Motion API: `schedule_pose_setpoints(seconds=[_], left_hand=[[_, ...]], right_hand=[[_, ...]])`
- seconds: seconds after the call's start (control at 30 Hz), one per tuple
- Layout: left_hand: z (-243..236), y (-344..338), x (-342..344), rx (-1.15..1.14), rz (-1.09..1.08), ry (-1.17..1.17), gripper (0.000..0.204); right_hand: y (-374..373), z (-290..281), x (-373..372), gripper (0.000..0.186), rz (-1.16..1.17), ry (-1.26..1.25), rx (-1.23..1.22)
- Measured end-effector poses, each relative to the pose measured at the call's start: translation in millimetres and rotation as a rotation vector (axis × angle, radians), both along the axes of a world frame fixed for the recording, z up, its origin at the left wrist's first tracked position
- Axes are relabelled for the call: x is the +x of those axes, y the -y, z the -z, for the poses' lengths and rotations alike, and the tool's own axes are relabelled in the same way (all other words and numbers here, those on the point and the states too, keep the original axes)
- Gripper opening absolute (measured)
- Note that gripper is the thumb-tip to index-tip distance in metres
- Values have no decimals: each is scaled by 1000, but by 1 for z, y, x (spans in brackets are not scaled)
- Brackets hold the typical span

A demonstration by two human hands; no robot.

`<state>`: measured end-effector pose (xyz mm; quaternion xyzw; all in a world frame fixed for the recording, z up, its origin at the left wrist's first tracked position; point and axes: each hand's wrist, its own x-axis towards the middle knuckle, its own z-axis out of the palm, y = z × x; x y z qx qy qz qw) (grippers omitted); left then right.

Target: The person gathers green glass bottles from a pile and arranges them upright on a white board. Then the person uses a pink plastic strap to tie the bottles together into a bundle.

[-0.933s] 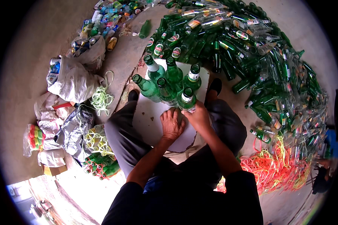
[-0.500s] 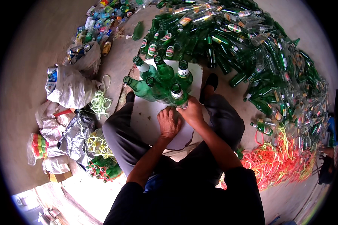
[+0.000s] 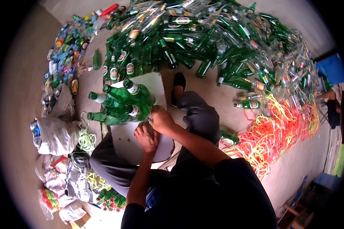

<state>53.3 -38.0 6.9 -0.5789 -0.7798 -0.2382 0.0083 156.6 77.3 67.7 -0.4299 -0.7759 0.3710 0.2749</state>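
White flat board, as surface point(image 3: 122, 143): bears six clustered green glass bottles point(image 3: 121, 94). Beyond surface: heaped green and clear glass bottles point(image 3: 191, 41). Right: tangled red-and-yellow plastic strapping point(image 3: 264, 141). Left: white plastic sack point(image 3: 61, 136), blue-and-white can point(image 3: 35, 133) at mouth. Left hand point(image 3: 146, 138), right hand point(image 3: 161, 120): bent fingers beside cluster; pinch indiscernible.

I see the right hand point(image 3: 162, 120) curled against the base of six clustered green bottles point(image 3: 123, 95) on a white board point(image 3: 122, 135), the left hand point(image 3: 146, 136) just beside it. Around them I have a bottle heap point(image 3: 202, 40), tangled red and yellow straps point(image 3: 262, 139) and a white sack point(image 3: 59, 137).
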Motion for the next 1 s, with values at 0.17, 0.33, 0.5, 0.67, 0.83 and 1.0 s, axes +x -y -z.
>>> schedule_pose_setpoints(seconds=[0.17,0.33,0.5,0.67,0.83,1.0], left_hand=[[10,0,-3,28,-6,-38,61],[9,1,-6,-6,-5,-79,62],[6,0,-4,17,22,-91,57],[5,1,-4,16,12,-86,57],[-2,0,-1,-7,-2,-53,59],[-8,-3,3,-22,1,-22,57]], right_hand=[[-3,-19,17,26,-37,167,8],[-9,-33,29,25,-19,140,76],[-22,-58,45,32,51,-166,39],[-52,-89,88,28,109,-398,6],[-89,-58,153,24,392,-481,-237],[-115,79,236,26,400,160,-333]])
